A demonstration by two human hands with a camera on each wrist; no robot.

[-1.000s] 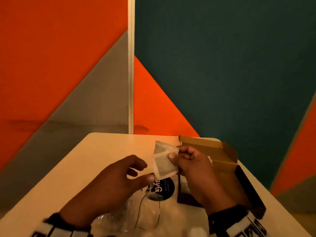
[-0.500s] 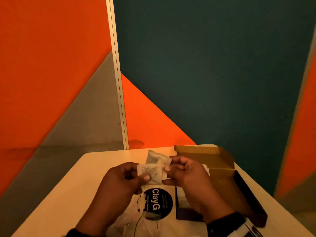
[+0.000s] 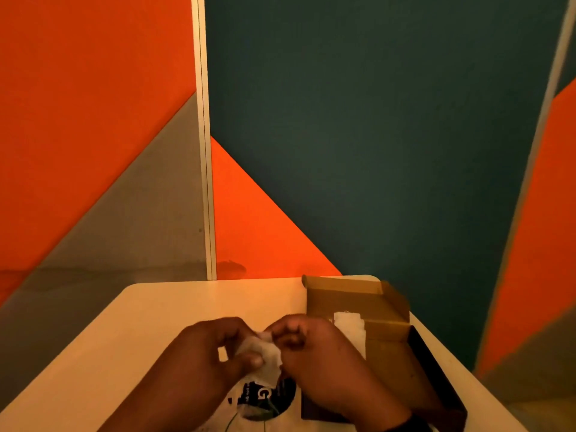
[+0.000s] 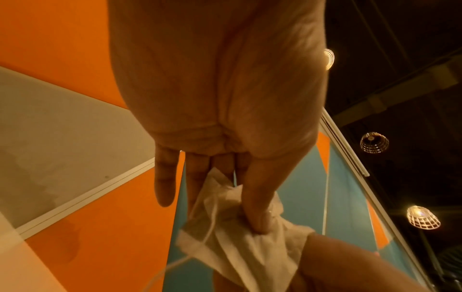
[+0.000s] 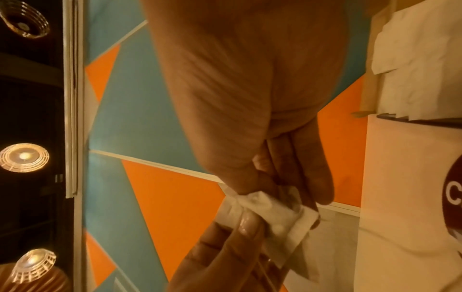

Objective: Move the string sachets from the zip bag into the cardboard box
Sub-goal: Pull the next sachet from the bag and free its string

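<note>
Both hands hold white string sachets (image 3: 265,353) together above the zip bag (image 3: 268,397), a clear bag with a round black label lying at the table's near edge. My left hand (image 3: 215,353) pinches the sachets (image 4: 240,243) between thumb and fingers. My right hand (image 3: 311,347) pinches the same sachets (image 5: 272,215) from the other side. Just to the right stands the open cardboard box (image 3: 374,332), with white sachets (image 3: 347,322) lying inside it. A thin string (image 4: 200,247) hangs from the held sachets.
The pale table (image 3: 156,338) ends close behind the box at a wall of orange, grey and teal panels (image 3: 374,151). The box's dark lid (image 3: 436,378) lies open toward the table's right edge. Bare tabletop lies left of the hands.
The hands have come down closer to the bag and closer together, bunching the sachets between them. The head view has tilted up and shifted.
</note>
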